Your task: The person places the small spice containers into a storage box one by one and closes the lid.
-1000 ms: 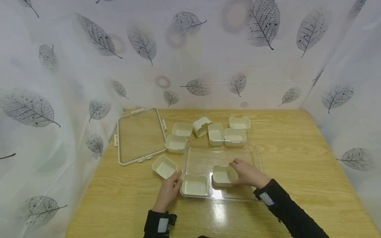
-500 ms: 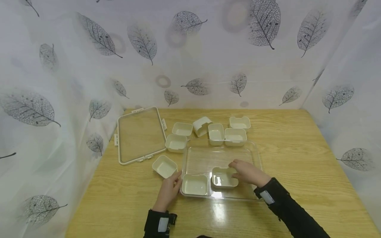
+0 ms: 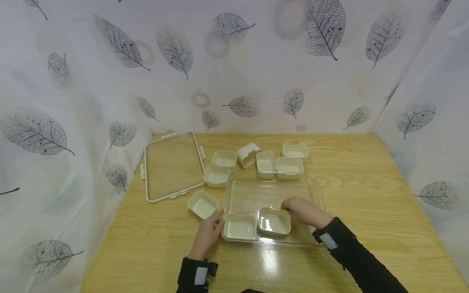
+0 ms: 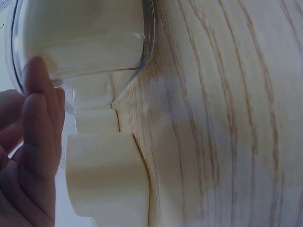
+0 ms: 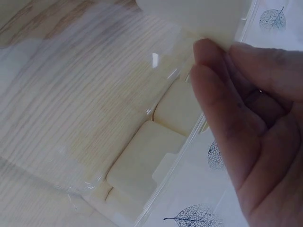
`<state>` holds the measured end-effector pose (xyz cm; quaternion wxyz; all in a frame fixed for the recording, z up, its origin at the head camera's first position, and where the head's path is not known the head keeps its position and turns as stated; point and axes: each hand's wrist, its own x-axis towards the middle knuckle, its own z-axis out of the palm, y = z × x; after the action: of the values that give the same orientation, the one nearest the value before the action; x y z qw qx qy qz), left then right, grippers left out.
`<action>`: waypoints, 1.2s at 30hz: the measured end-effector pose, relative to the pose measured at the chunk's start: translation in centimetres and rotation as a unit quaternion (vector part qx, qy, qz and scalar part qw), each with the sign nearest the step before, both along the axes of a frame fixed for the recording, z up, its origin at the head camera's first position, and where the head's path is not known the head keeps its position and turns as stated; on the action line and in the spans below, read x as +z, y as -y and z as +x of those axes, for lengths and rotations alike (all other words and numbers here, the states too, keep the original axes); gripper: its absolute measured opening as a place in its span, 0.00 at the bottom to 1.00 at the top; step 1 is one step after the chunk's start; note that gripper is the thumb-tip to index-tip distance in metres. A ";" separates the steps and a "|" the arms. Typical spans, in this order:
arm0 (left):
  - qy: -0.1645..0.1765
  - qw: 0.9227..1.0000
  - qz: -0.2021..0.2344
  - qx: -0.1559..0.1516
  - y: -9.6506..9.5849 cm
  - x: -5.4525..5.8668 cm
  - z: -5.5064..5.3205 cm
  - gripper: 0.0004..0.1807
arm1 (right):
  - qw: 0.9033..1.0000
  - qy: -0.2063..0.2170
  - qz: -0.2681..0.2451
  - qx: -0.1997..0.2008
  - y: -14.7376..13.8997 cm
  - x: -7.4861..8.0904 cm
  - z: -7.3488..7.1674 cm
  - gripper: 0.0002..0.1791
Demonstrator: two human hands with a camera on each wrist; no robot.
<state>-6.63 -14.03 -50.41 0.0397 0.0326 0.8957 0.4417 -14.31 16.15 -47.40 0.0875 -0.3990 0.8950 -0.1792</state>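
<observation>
Worktop (image 3: 370, 187): yellowish wood with streaked grain, a bright reflection (image 3: 270, 260) lying near its front edge. Curtain (image 3: 253, 73): white sheeting behind the worktop and along its left and right sides, printed with grey-black skeleton leaves (image 3: 324, 28) at varied angles and fainter, blurred rings (image 3: 194, 99). Dark shape (image 3: 250, 291): cut off by the head view's lower border, unidentifiable.

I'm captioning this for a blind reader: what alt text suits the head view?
A person's right hand pinches the rim of a cream cup inside a clear container, beside a second cup. The left hand touches the container's side. Seven more cups and a pale-framed lid lie nearby on a wooden table.
</observation>
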 end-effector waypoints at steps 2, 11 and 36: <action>0.000 1.000 0.000 0.000 0.0 0.0 0.0 0.19 | 1.000 0.005 -0.005 0.007 0.0 0.1 0.0 0.08; -0.018 1.000 -0.001 -0.001 0.0 -0.1 0.1 0.18 | 0.999 0.028 -0.006 0.022 0.1 0.2 0.3 0.09; -0.014 1.000 -0.001 0.002 0.1 -0.2 0.1 0.18 | 0.998 0.018 -0.014 0.064 0.8 0.5 0.7 0.08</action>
<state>-6.52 -14.10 -50.58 0.0266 0.0372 0.8967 0.4403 -13.64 15.36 -46.95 0.1093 -0.4533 0.8633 -0.1932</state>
